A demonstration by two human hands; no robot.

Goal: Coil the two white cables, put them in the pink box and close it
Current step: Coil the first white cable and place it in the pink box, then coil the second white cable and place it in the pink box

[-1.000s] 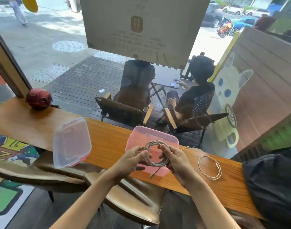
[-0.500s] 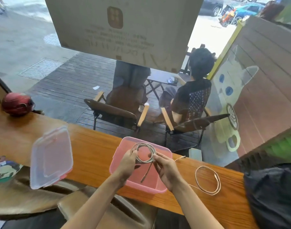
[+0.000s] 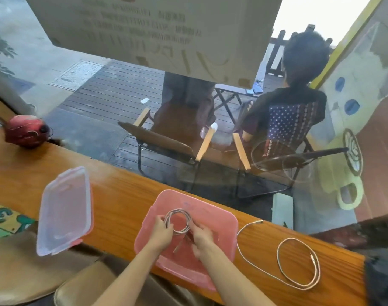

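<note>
I read this as roughly the halfway mark. My left hand (image 3: 161,231) and right hand (image 3: 200,236) are both closed on the first white cable, wound into a small round coil (image 3: 177,220), pinching it from either side at lower centre of the frame. The coil sits over the open pink rectangular plastic box (image 3: 221,219), which stands on the long orange-brown wooden counter (image 3: 127,197). Whether the coil already touches the box floor I cannot tell; a loose plug end appears to trail below my fingers, blurred.

So one cable is coiled and about to be dropped in. The second white cable (image 3: 299,263) lies at lower right on the counter, just beside the box, only loosely looped with a long tail running up to its plug near the window edge (it needs a proper winding before it goes in). The translucent plastic lid with pink clips (image 3: 65,210) lies at lower left, well apart from the box, so closing is not yet done.

As for writing: a large pale sign on the window glass (image 3: 155,34), across the top of the frame, shows rows of characters seen from behind, too faint to read. I see no brand on the box or cables.
</note>
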